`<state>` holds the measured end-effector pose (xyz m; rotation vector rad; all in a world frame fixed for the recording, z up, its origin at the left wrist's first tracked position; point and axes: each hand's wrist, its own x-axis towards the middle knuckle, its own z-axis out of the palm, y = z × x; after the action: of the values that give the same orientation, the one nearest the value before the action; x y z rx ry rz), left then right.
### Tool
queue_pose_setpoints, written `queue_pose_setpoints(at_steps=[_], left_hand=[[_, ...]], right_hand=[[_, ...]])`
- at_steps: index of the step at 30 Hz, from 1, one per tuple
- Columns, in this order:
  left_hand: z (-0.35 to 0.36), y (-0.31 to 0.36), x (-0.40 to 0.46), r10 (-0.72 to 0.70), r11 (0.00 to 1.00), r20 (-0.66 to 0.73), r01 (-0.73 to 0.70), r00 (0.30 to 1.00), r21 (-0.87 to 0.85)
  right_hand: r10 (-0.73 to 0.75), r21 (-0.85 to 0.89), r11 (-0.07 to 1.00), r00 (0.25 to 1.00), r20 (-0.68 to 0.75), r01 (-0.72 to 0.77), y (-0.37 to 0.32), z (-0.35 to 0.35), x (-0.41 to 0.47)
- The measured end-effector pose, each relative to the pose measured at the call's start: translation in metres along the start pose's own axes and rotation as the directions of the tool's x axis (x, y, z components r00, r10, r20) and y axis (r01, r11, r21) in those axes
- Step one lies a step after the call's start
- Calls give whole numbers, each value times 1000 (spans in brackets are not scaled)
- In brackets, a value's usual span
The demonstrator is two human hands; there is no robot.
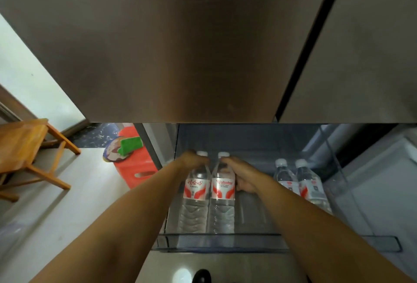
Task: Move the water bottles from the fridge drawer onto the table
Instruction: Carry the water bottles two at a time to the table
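The clear fridge drawer (270, 241) is pulled out below the closed brown fridge doors. Four upright water bottles with white caps and red-and-white labels stand in it. My left hand (194, 160) is wrapped around the neck of the leftmost bottle (195, 189). Right beside it, my right hand (240, 175) grips the shoulder of the second bottle (222, 192). Two more bottles (285, 180) (310, 184) stand together at the drawer's right side, untouched.
A wooden chair (24, 147) stands at the left on the pale floor. A red plastic stool (135, 165) with a green item on it sits close to the fridge's left side. The fridge doors (180, 45) overhang the drawer.
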<state>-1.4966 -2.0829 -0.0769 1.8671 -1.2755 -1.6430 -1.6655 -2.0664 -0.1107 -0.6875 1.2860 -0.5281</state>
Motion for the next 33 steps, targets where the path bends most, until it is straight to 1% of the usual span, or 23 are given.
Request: queue_pose_setpoints(at_steps=[2, 5, 7, 10, 13, 15, 18, 22, 24, 28, 30, 31, 33], left_hand=[[-1, 1, -10, -25, 996, 60, 30, 998, -83], [-2, -4, -21, -29, 995, 141, 42, 990, -91], [0, -9, -28, -32, 996, 215, 49, 976, -70], [-1, -16, -34, -108, 991, 342, 128, 933, -36], [-6, -14, -35, -178, 984, 460, 149, 870, 100], [-7, -14, -35, -212, 970, 476, 122, 854, 212], [-6, -18, -33, -248, 947, 425, 126, 870, 295], [0, -21, -31, -231, 921, 370, 79, 900, 381], [3, -22, -32, -202, 939, 356, 77, 912, 335], [8, -20, -38, -135, 985, 409, 80, 902, 150], [10, -14, -38, -61, 997, 407, 74, 911, -18], [11, -11, -35, -42, 992, 403, 87, 914, -93], [12, 1, -33, -29, 975, 386, 111, 922, -191]], right_hand=[[-27, 22, 999, 998, 51, 26, -1, -3, -11], [-50, -102, 993, 990, 133, 64, -1, -7, -30], [-47, -98, 993, 980, 193, 67, 0, -11, -39], [-24, -39, 999, 967, 253, 35, -1, -17, -50], [27, -63, 998, 959, 281, -10, 0, -24, -52], [62, -111, 993, 960, 274, -32, 1, -29, -50], [65, -174, 984, 977, 201, -30, 3, -30, -48], [44, -178, 984, 996, 82, -28, 14, -32, -48], [46, -191, 981, 997, 66, -32, 17, -32, -53], [23, -184, 983, 999, 26, -18, 14, -39, -63], [-10, -128, 992, 999, -43, 4, 9, -46, -67], [-27, -86, 996, 996, -87, 19, 7, -48, -70], [-67, 41, 996, 985, -160, 74, 2, -50, -72]])
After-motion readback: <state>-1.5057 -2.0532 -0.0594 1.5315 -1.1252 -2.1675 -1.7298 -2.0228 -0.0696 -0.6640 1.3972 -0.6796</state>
